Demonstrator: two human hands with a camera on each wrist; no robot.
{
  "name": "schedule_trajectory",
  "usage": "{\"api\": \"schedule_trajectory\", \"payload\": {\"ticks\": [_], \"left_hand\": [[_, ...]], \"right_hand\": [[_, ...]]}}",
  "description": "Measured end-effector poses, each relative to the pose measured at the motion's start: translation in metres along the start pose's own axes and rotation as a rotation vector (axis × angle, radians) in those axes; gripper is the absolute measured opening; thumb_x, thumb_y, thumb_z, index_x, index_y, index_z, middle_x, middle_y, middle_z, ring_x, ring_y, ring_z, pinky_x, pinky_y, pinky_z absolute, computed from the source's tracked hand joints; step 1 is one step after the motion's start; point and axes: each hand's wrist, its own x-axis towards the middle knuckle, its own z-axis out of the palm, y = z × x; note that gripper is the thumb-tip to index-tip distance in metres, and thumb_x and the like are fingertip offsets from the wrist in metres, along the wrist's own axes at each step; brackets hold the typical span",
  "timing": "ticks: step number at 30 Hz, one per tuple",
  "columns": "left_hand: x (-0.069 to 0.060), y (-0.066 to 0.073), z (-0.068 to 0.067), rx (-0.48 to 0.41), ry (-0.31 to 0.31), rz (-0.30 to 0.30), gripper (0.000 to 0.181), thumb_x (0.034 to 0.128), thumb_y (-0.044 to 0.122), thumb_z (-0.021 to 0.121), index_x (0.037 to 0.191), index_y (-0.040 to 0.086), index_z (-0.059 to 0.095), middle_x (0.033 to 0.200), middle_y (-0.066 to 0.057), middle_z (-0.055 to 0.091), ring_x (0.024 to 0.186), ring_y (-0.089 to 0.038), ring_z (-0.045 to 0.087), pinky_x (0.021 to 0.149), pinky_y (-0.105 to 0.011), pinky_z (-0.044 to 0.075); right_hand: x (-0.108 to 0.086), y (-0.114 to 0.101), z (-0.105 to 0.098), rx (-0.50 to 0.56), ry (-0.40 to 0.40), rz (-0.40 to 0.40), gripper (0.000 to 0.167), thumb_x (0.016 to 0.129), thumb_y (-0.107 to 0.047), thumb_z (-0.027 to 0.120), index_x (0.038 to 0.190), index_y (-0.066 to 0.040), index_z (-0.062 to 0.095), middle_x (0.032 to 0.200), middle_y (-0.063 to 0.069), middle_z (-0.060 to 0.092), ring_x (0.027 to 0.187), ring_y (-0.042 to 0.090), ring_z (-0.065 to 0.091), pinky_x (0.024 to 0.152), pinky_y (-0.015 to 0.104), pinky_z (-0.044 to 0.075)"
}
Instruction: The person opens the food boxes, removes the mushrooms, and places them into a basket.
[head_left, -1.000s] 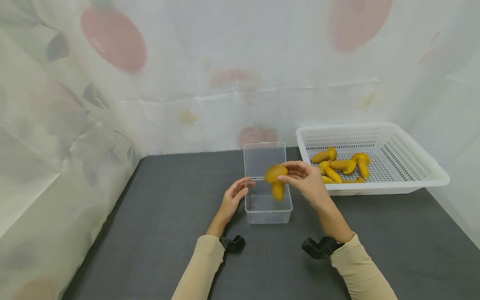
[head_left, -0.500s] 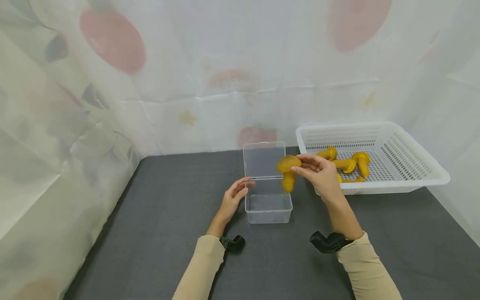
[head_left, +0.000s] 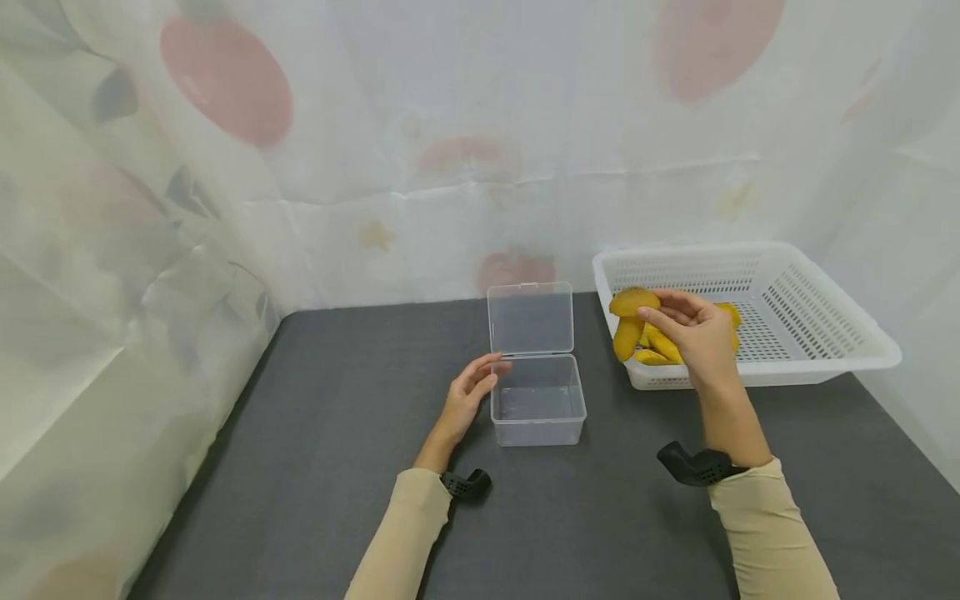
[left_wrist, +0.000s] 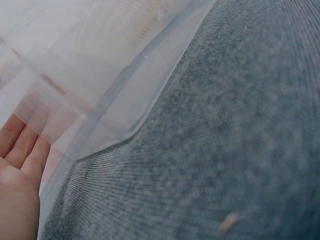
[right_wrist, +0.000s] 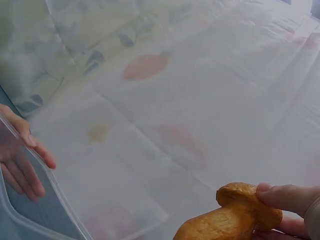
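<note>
My right hand (head_left: 696,329) pinches a yellow-brown mushroom (head_left: 628,325) by the cap, stem pointing down, over the left end of the white basket (head_left: 832,367). In the right wrist view the thumb presses on the cap of this mushroom (right_wrist: 225,215). A clear plastic box (head_left: 538,432) stands at the middle of the table, its hinged lid (head_left: 531,318) raised behind it. Against the left side of the box rests my left hand (head_left: 463,400). Its fingers (left_wrist: 22,145) are fairly straight and partly seen through the clear plastic in the left wrist view.
Several more mushrooms (head_left: 663,343) lie in the basket, partly hidden by the right hand. A dark grey cloth (head_left: 360,433) covers the table. A white printed sheet (head_left: 420,225) hangs along the back, and another (head_left: 112,333) along the left.
My right hand has carried the mushroom to the right, from above the clear box to the basket. The left hand and the box have stayed in place.
</note>
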Motion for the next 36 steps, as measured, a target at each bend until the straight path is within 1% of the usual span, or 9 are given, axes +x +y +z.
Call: {"api": "schedule_trajectory", "payload": {"ticks": [6, 11, 16, 21, 25, 28, 32, 34, 36], "left_hand": [[0.000, 0.000, 0.000, 0.007, 0.005, 0.016, 0.041, 0.1011, 0.011, 0.046, 0.138, -0.007, 0.043, 0.131, -0.035, 0.053, 0.117, 0.003, 0.059, 0.102, -0.018, 0.043], [0.001, -0.001, 0.000, 0.008, 0.004, 0.005, 0.040, 0.1013, 0.010, 0.046, 0.138, -0.006, 0.043, 0.131, -0.037, 0.051, 0.117, 0.002, 0.059, 0.103, -0.018, 0.043], [0.001, -0.002, -0.001, 0.006, 0.004, -0.013, 0.040, 0.1013, 0.010, 0.046, 0.139, -0.005, 0.043, 0.132, -0.037, 0.051, 0.117, 0.001, 0.059, 0.103, -0.019, 0.043], [0.001, 0.000, 0.000, 0.000, 0.002, -0.015, 0.041, 0.1012, 0.012, 0.046, 0.139, -0.005, 0.043, 0.132, -0.037, 0.051, 0.117, 0.002, 0.059, 0.103, -0.019, 0.043], [0.002, 0.000, 0.001, -0.011, -0.003, -0.012, 0.042, 0.1012, 0.012, 0.047, 0.139, -0.005, 0.043, 0.132, -0.038, 0.049, 0.117, 0.002, 0.059, 0.104, -0.019, 0.042], [0.002, 0.001, 0.000, -0.011, -0.002, -0.010, 0.042, 0.1013, 0.012, 0.046, 0.139, -0.005, 0.043, 0.132, -0.038, 0.049, 0.117, 0.002, 0.059, 0.104, -0.018, 0.042], [0.001, 0.001, 0.000, -0.001, 0.001, -0.007, 0.041, 0.1014, 0.012, 0.046, 0.139, -0.005, 0.043, 0.132, -0.037, 0.051, 0.117, 0.001, 0.059, 0.104, -0.018, 0.042], [0.001, 0.001, 0.001, 0.003, 0.002, -0.002, 0.041, 0.1014, 0.011, 0.046, 0.138, -0.005, 0.043, 0.131, -0.036, 0.052, 0.118, 0.001, 0.059, 0.104, -0.019, 0.043], [0.000, 0.001, 0.001, 0.006, 0.004, 0.003, 0.040, 0.1013, 0.010, 0.046, 0.138, -0.006, 0.043, 0.131, -0.034, 0.053, 0.118, 0.000, 0.059, 0.104, -0.019, 0.043]], "right_hand": [[0.005, 0.002, -0.014, -0.018, 0.048, -0.006, 0.021, 0.082, 0.000, 0.072, 0.094, -0.017, 0.071, 0.086, -0.012, 0.071, 0.077, -0.003, 0.069, 0.067, 0.010, 0.054], [0.006, 0.003, -0.021, -0.027, 0.085, 0.013, 0.019, 0.082, -0.003, 0.073, 0.094, -0.017, 0.071, 0.088, -0.013, 0.070, 0.078, -0.004, 0.068, 0.068, 0.008, 0.053], [0.007, 0.004, -0.029, -0.016, 0.117, 0.030, 0.019, 0.081, -0.003, 0.074, 0.095, -0.015, 0.071, 0.087, -0.013, 0.071, 0.076, -0.003, 0.068, 0.069, 0.008, 0.052], [0.008, 0.006, -0.037, -0.034, 0.170, 0.071, 0.019, 0.081, -0.005, 0.075, 0.094, -0.017, 0.071, 0.087, -0.014, 0.070, 0.075, -0.003, 0.066, 0.070, 0.007, 0.051], [0.008, 0.008, -0.043, -0.050, 0.209, 0.095, 0.018, 0.080, -0.005, 0.076, 0.091, -0.018, 0.071, 0.085, -0.015, 0.070, 0.074, -0.004, 0.065, 0.067, 0.007, 0.050], [0.008, 0.010, -0.047, -0.059, 0.221, 0.098, 0.018, 0.079, -0.005, 0.077, 0.090, -0.018, 0.072, 0.083, -0.015, 0.070, 0.072, -0.004, 0.066, 0.064, 0.007, 0.050], [0.008, 0.013, -0.053, -0.126, 0.233, 0.110, 0.018, 0.080, -0.006, 0.076, 0.091, -0.020, 0.071, 0.084, -0.018, 0.068, 0.075, -0.006, 0.064, 0.064, 0.006, 0.050], [0.007, 0.015, -0.056, -0.200, 0.239, 0.121, 0.020, 0.082, -0.008, 0.075, 0.093, -0.023, 0.068, 0.087, -0.021, 0.066, 0.080, -0.008, 0.062, 0.066, 0.004, 0.049], [0.006, 0.016, -0.059, -0.296, 0.244, 0.134, 0.022, 0.085, -0.012, 0.073, 0.098, -0.028, 0.065, 0.091, -0.026, 0.062, 0.086, -0.011, 0.058, 0.069, 0.002, 0.047]]}}
